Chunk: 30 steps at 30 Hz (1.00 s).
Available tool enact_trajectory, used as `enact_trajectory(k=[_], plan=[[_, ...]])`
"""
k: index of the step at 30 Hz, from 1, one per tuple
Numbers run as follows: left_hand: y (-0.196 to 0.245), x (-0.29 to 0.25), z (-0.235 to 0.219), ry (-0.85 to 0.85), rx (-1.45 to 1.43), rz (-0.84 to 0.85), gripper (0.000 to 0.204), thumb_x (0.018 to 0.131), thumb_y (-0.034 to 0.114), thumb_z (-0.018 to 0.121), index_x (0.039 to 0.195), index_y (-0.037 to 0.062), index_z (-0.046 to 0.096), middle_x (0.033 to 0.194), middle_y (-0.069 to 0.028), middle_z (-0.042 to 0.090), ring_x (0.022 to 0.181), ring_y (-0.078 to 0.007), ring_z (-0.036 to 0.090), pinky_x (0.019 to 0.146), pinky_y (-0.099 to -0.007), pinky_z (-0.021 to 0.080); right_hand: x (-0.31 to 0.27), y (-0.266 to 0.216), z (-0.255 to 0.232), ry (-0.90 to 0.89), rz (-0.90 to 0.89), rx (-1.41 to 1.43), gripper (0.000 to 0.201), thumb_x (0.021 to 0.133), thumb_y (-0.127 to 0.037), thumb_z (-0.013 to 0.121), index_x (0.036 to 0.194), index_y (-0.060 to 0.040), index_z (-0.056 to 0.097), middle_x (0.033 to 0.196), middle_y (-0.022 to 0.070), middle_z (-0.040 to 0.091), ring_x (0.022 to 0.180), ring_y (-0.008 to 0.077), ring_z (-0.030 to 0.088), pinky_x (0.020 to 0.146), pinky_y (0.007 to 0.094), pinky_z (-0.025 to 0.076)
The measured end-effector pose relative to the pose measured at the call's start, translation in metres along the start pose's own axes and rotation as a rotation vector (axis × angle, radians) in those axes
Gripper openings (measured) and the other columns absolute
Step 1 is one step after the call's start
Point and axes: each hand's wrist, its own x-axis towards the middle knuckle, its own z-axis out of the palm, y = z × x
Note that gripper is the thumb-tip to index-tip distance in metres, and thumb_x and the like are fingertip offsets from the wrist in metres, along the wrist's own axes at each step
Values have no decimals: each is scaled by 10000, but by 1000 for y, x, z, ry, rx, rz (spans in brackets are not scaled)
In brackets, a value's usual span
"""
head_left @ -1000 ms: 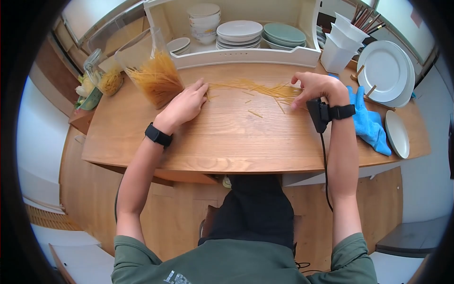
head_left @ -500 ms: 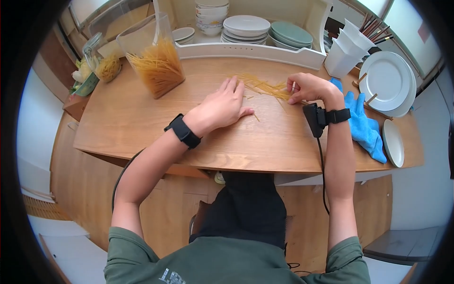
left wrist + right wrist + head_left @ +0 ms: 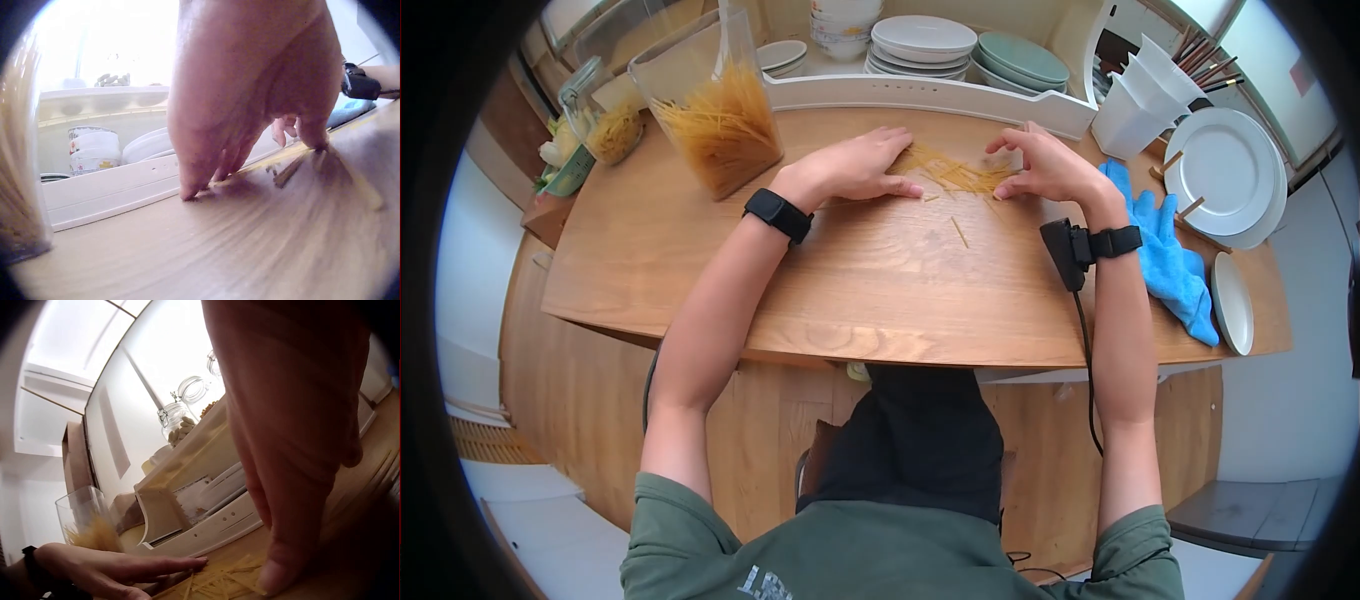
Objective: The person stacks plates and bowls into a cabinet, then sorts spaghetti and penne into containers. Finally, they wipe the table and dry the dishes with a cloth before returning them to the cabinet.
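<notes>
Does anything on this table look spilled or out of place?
Yes. Dry spaghetti lies loose on the wooden table, between the left hand and right hand, not in the jar. One broken strand lies apart, nearer the person.

We see the head view evenly lit by soft daylight, its wooden table (image 3: 880, 280) bright with only faint shadows under the arms. Its fisheye lens bends the edges and leaves black corners. In the left wrist view the left hand (image 3: 250, 94) is close and blurred, and the background glares white. The right wrist view is similarly overexposed behind the soft, shadowed right hand (image 3: 294, 425).
</notes>
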Motion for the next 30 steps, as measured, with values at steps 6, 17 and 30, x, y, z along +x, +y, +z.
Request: enact_trajectory(k=[6, 17, 30], plan=[[7, -7, -2, 44, 0, 29, 602, 907, 346, 621, 1339, -32, 441, 1315, -226, 532, 1228, -374, 491, 1031, -398, 411, 5, 3, -4, -128, 19, 15, 392, 717, -265, 829, 1026, -99, 654, 965, 59, 576, 806, 190, 528, 749, 338, 454], [20, -10, 2, 130, 108, -4, 423, 909, 259, 609, 1229, -13, 555, 1220, -186, 600, 1134, -358, 556, 944, -422, 464, 9, -10, -6, -198, 127, 121, 225, 775, -168, 773, 861, -10, 638, 738, 59, 628, 681, 157, 555, 612, 311, 442], [15, -9, 6, 223, 191, -49, 304, 899, 218, 626, 1112, 1, 621, 1085, -165, 594, 1060, -342, 561, 896, -409, 472, 5, -16, -7, -202, 101, 73, 201, 807, -161, 740, 874, 1, 642, 764, 100, 655, 714, 191, 600, 654, 334, 477]])
